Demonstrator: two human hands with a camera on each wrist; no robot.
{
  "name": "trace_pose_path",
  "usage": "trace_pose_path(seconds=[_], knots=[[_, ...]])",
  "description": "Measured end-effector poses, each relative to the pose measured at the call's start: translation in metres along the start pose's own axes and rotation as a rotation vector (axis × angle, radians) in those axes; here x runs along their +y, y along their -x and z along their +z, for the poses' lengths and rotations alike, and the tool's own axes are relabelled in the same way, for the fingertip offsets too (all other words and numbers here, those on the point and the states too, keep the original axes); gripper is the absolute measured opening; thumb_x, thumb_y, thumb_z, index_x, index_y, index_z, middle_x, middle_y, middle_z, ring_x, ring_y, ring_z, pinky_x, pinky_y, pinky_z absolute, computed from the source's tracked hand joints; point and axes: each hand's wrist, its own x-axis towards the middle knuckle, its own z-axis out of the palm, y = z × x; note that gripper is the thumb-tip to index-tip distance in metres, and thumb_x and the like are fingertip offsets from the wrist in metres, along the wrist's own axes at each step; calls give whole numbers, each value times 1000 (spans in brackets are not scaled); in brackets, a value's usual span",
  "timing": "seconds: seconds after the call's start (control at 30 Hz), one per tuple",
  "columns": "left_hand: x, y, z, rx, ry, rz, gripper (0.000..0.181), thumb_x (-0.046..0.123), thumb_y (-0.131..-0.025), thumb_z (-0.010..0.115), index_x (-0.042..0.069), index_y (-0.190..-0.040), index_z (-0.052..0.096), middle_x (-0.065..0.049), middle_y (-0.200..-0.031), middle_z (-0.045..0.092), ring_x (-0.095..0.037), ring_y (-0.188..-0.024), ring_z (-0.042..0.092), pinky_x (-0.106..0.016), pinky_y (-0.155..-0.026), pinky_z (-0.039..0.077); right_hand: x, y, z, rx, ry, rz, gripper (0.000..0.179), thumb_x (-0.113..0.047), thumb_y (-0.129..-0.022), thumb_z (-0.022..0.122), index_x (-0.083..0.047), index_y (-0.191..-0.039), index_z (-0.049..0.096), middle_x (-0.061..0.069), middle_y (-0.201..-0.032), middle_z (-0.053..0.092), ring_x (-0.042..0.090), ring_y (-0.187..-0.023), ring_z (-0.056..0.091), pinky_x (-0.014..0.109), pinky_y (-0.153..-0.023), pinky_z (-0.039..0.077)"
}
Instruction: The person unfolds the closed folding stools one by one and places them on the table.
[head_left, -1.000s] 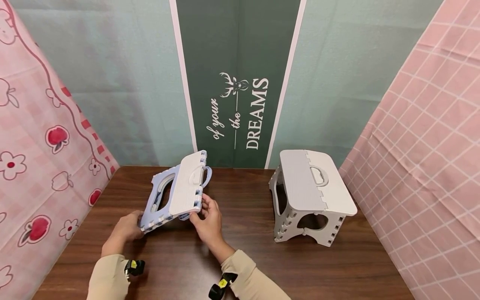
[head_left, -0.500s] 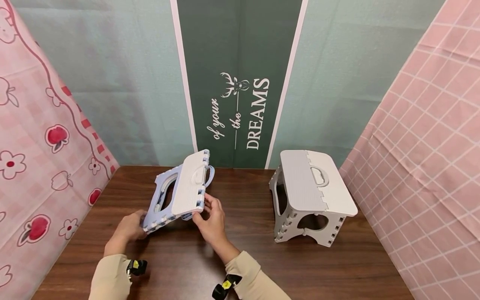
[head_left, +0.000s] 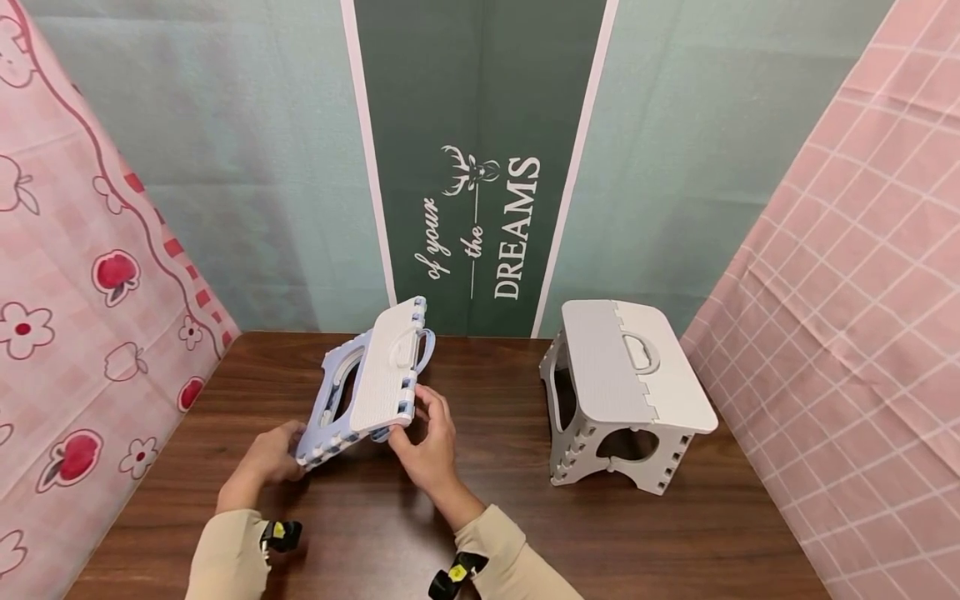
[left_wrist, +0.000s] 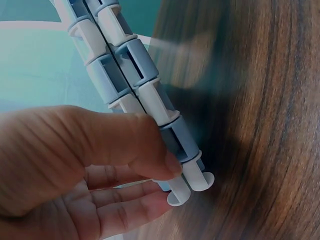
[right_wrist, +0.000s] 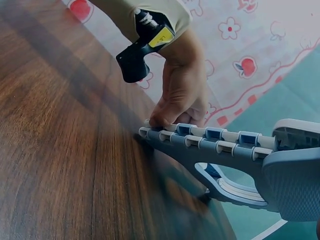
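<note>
From where I stand, the work looks about half done. The white and blue stool (head_left: 382,383) is at the left of the table (head_left: 510,433), part folded: its leg panels lie close together, leaning, and its seat is bent along the middle, with the handle (head_left: 425,352) jutting out on the right. What seems left is bringing that stool to one settled shape, flat or fully open; I can't tell which. The left hand (head_left: 273,454) pinches its low near corner, thumb over the hinged edge, and the right hand (head_left: 431,450) grips the near right corner of the seat. Whether the low edge rests on the wood, I can't tell. To the right, well apart, the grey stool (head_left: 611,379) stands upright and fully open, neither hand on it. I see no container anywhere, so no contents either.
</note>
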Motion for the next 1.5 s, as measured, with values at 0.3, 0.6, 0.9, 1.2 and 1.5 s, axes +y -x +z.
trace_pose_path(seconds=[0.3,0.6,0.9,1.2,1.5], knots=[[4,0,7,7,27,29,61,0,-53,77,-5,-109,55,-13,-88,63,-26,-78,56,-41,-69,45,-2,-2,-4,9,-45,-28,54,15,-62,61,20,-113,47,35,-116,47,42,-103,52,46,-80,48],[7,-1,11,2,65,41,61,0,-53,77,-4,-109,55,-11,-88,62,-26,-79,57,-41,-69,45,-1,-5,-6,2,-114,-44,57,16,-61,61,22,-116,45,36,-115,45,44,-102,49,47,-80,48],[11,1,16,-11,116,58,60,-1,-52,77,-4,-108,55,-10,-86,63,-24,-77,57,-39,-68,45,-6,-9,-8,-17,-74,-131,56,14,-63,63,20,-116,46,35,-114,46,43,-99,52,52,-79,46],[17,2,19,-4,151,83,61,-2,-51,76,-4,-108,55,-8,-85,63,-25,-77,59,-38,-68,46,-9,-14,-9,-14,-20,-242,57,12,-61,64,20,-114,47,35,-111,47,42,-94,55,52,-76,47],[23,2,27,-2,203,96,60,-4,-49,74,-2,-106,57,-6,-83,63,-21,-73,58,-36,-66,46,-13,-18,-11,-4,50,-320,57,8,-58,66,18,-112,48,34,-111,48,42,-99,52,49,-78,47]])
